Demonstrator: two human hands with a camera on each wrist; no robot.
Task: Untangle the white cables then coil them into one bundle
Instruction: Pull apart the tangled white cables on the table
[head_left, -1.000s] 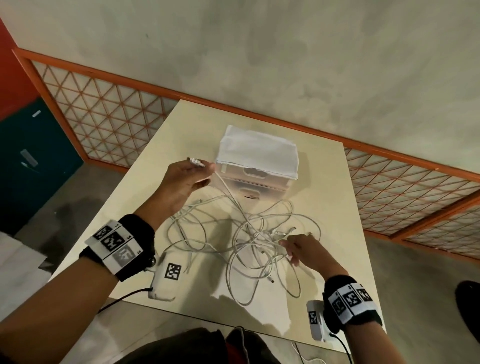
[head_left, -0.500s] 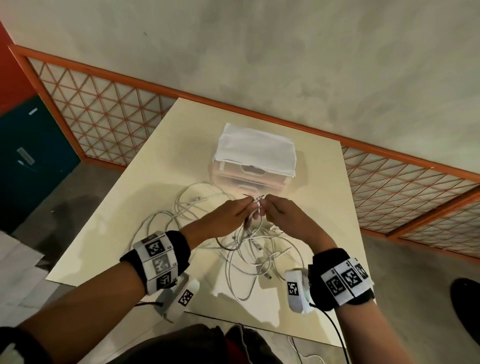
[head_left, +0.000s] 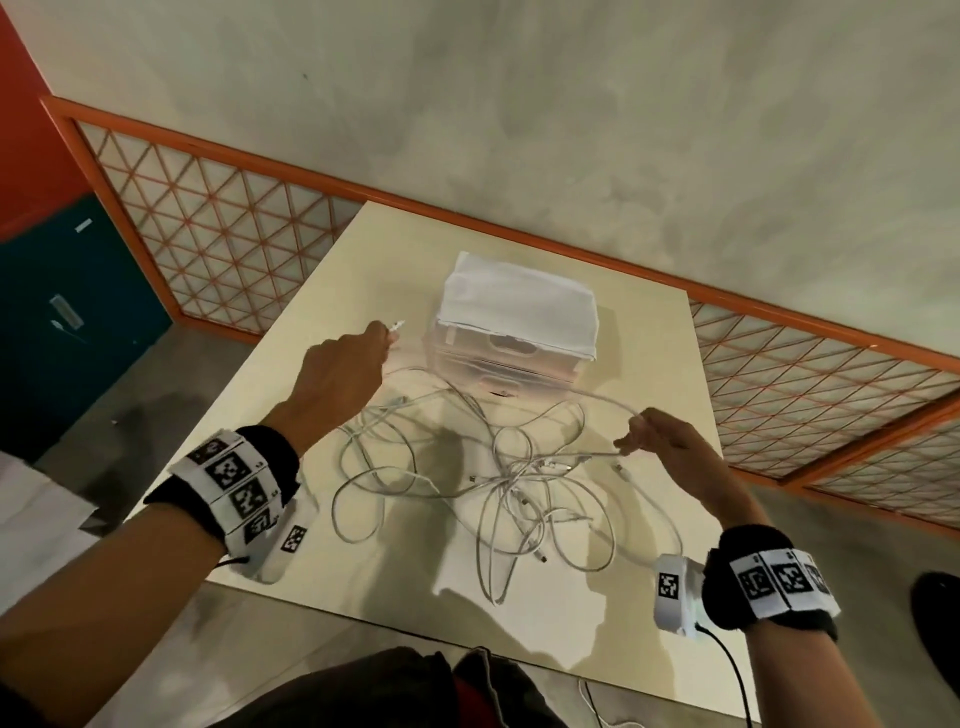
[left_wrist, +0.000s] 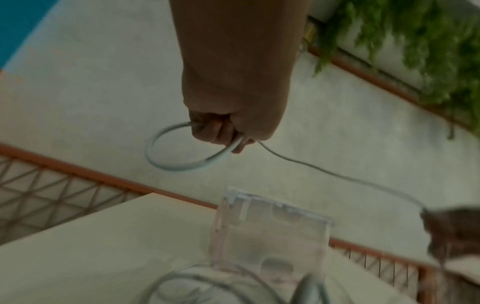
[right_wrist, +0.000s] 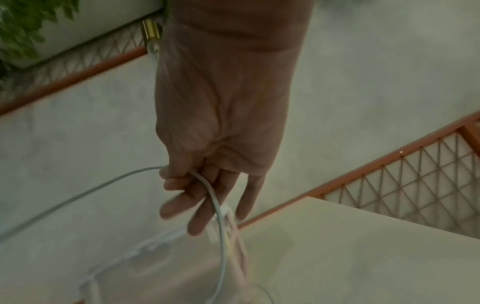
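Note:
A tangle of white cables (head_left: 519, 478) lies on the cream table (head_left: 332, 291). My left hand (head_left: 358, 358) is raised at the left and grips one white cable near its plug end (head_left: 397, 326); the wrist view shows a small loop (left_wrist: 171, 152) gathered in my left fist (left_wrist: 221, 131). The same cable runs right across the front of the box to my right hand (head_left: 644, 434), which pinches it between thumb and fingers (right_wrist: 182, 185) above the tangle's right side.
A clear plastic drawer box (head_left: 509, 358) with a white cloth (head_left: 519, 306) on top stands behind the cables. Orange lattice railing (head_left: 218, 234) borders the table's far side. Wrist-camera units (head_left: 670, 592) hang by the near edge. A dark shoe (head_left: 935, 603) shows at the right.
Half a second ago both hands met at the tangle's middle. Now they have drawn apart, the left up and leftward with the plug end, the right to the right, stretching one cable between them.

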